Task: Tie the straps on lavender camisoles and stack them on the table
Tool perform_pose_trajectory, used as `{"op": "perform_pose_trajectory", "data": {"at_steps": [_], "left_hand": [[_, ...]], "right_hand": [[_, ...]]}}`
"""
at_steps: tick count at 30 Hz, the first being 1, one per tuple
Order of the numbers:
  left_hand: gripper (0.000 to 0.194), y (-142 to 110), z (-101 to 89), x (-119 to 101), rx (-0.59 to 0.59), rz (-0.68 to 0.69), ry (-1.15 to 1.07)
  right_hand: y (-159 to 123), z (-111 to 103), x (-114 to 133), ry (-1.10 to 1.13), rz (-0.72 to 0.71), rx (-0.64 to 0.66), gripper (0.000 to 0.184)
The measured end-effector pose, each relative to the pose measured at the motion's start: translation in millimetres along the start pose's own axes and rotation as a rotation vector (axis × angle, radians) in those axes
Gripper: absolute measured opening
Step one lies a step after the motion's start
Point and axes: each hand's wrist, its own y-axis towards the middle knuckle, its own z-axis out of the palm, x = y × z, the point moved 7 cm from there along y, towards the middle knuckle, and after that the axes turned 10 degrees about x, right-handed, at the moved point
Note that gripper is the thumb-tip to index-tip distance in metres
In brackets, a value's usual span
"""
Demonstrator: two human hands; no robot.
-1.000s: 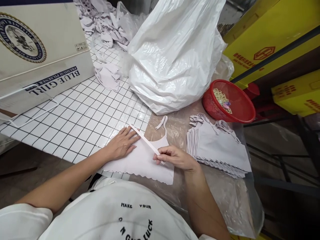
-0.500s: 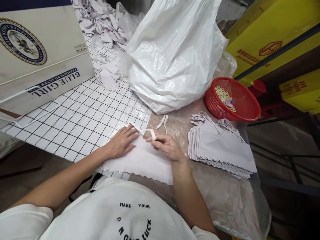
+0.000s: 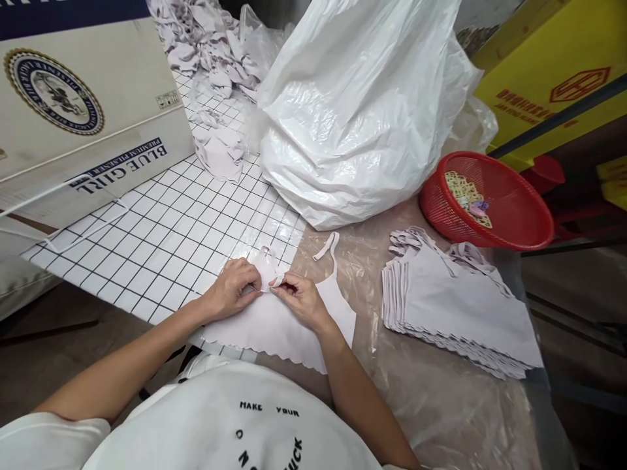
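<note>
A pale lilac camisole top [image 3: 274, 329] with a scalloped hem lies flat on the table in front of me. My left hand [image 3: 235, 287] is closed, its thumb and fingers pinching the top's upper edge. Close beside it, my right hand [image 3: 301, 299] pinches a thin shoulder strap [image 3: 278, 281] at that same edge. The other shoulder strap [image 3: 332, 251] lies loose on the plastic, beyond my right hand. To the right rests a neat stack of matching tops [image 3: 455, 300], their straps gathered at the far side.
A large white plastic bag [image 3: 353, 124] stands behind my hands. Right of it, a red basket [image 3: 519, 209] holds small cream pieces. A carton [image 3: 122, 98] stands at the left, near a heap of lilac garments [image 3: 210, 46]. Clear plastic sheeting [image 3: 431, 405] covers the table's right part.
My left hand has gone from lying flat to pinching the top's edge. My right hand has moved left and down with the strap, close to the left hand. The view has shifted slightly.
</note>
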Motion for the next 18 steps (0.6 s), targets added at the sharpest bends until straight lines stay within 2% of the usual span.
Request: {"op": "perform_pose_trajectory", "data": {"at_steps": [9,18], "left_hand": [[0.012,-0.8,1.8,7.3,0.023,-0.051,-0.148],[0.006,0.3,1.8,11.1,0.007,-0.048,-0.174]], "right_hand": [[-1.1,2.0,4.5,-0.06,-0.047,0.036,0.016],[-2.2,5.3,5.8,-0.109,-0.11,0.042,0.013]]}}
